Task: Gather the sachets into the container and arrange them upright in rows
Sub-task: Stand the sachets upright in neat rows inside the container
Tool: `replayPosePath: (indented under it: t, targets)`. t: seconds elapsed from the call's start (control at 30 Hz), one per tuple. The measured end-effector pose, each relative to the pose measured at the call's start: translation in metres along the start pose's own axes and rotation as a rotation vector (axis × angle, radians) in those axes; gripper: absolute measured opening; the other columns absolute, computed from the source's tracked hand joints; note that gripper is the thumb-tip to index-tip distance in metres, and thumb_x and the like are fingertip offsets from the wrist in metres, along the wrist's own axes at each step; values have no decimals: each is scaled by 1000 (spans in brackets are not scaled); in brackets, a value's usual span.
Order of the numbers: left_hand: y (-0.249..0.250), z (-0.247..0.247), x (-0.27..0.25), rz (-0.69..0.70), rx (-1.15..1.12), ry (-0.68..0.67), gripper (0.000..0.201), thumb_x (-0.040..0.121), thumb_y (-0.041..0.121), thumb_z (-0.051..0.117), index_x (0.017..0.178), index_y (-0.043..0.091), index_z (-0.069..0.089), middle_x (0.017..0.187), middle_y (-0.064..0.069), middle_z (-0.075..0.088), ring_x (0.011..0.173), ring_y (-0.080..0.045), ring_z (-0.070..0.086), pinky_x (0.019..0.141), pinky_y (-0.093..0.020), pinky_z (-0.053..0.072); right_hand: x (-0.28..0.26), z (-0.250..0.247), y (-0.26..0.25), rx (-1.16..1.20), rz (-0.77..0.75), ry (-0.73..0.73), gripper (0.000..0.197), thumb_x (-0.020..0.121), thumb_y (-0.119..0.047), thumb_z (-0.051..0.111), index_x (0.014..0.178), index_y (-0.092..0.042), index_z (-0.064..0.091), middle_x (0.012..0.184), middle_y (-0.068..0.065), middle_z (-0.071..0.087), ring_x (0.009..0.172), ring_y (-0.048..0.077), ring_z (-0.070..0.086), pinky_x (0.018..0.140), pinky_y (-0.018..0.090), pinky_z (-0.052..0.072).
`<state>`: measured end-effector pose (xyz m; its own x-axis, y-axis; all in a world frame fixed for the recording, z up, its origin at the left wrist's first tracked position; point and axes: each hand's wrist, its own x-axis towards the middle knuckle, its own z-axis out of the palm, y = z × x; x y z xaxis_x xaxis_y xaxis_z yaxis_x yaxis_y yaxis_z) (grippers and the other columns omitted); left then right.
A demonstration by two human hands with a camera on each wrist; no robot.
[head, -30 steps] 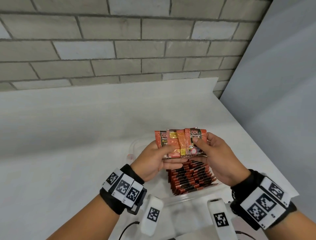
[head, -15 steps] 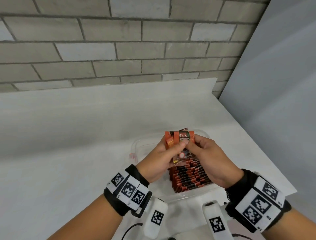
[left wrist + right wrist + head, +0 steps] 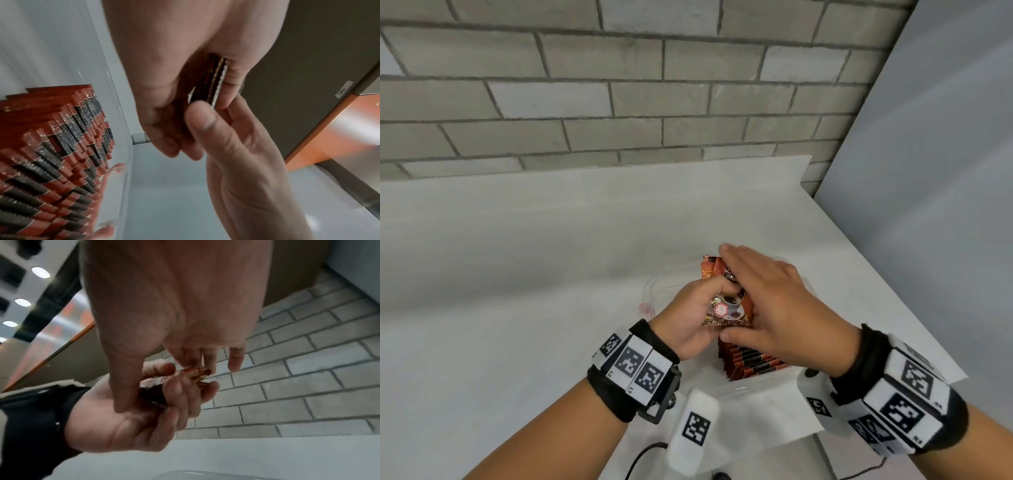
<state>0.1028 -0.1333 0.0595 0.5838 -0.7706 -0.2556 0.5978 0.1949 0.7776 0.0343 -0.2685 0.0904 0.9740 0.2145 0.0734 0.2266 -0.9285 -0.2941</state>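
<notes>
A second ago I had the sachets fanned out flat between both hands, faces toward me; now the bundle of sachets (image 3: pixel 723 301) is squared into a tight stack and my right hand has come over the top of it. That tells me the straightening is nearly done and this batch is about ready to go down into the container (image 3: pixel 650 291), which sits directly below my hands. My left hand (image 3: pixel 693 317) has its fingers and thumb curled round the lower half of the bundle; in the left wrist view I see the stacked edges (image 3: pixel 213 84) pinched between thumb side and fingers. My right hand (image 3: pixel 774 305) lies nearly flat, fingers straight, palm and fingers pressing on the upper corner and right side of the stack, with the thumb against its near edge; it presses rather than grips. Beneath my right palm, toward my wrists, a row of sachets (image 3: pixel 750 363) already stands on edge inside the container, leaning slightly. I judge the open space for this batch lies to the left of that row, under my left hand, though my hands hide most of it.
</notes>
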Motion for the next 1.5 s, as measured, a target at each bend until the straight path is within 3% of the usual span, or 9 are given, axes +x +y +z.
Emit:
replayPosePath:
  t: [0.17,0.5,0.73,0.93,1.03,1.17,1.23,1.33,1.5]
  targets:
    - [1,4,4,1,-50,5,5,67,10,50,71,8,52,65,-7,52,60,-15,52,58,-27,39,4,1,0,33,1,76,92,74,-35,77,149,-21,26,149,-4,35,136,14,32,106,29,26]
    - [-5,2,6,26,-152,-34,20,79,18,54,77,12,73,78,-6,68,71,-16,65,66,-27,51,5,4,4,81,54,73,94,71,-33,80,148,-20,28,138,-1,45,125,19,44,104,41,38]
    - [-9,1,11,37,-130,50,21,82,17,54,95,5,64,86,-12,67,79,-20,65,71,-30,53,5,10,11,100,38,105,92,72,-32,79,148,-18,29,140,1,45,127,19,42,104,43,38]
    - [-12,-5,8,127,175,65,14,92,0,51,88,7,62,75,-3,68,71,-14,66,64,-25,54,0,9,18,293,130,102,71,85,-47,63,145,-22,35,130,-11,41,121,0,34,103,15,28]
    - [-15,-10,6,122,238,60,12,91,2,54,97,6,64,85,-8,69,81,-21,67,75,-34,55,-7,5,24,361,216,144,50,91,-27,59,139,-20,45,118,-6,53,108,7,53,94,25,45]
    - [-17,-10,4,35,232,0,17,87,17,58,101,12,64,90,-7,72,83,-20,69,75,-32,56,-14,4,28,518,358,120,49,85,-14,69,131,-25,54,95,-10,56,84,16,62,83,29,52]
    - [-16,-11,4,4,185,22,32,82,30,57,108,12,62,92,-9,72,81,-22,68,71,-33,55,-18,-2,31,599,395,132,38,85,-12,68,119,-25,61,86,-9,59,80,16,65,76,24,52]
    - [-11,-18,5,15,117,109,29,89,27,53,111,8,56,82,-12,69,66,-22,65,65,-33,53,-31,-16,44,605,403,114,16,86,-9,67,95,-22,66,80,-14,66,71,8,63,63,17,49]
    - [-5,-27,3,52,70,151,46,75,29,60,114,4,55,79,-11,65,62,-21,61,63,-33,47,-55,-22,72,318,382,-141,17,83,-9,71,81,-26,69,77,-13,69,72,5,60,65,11,40]
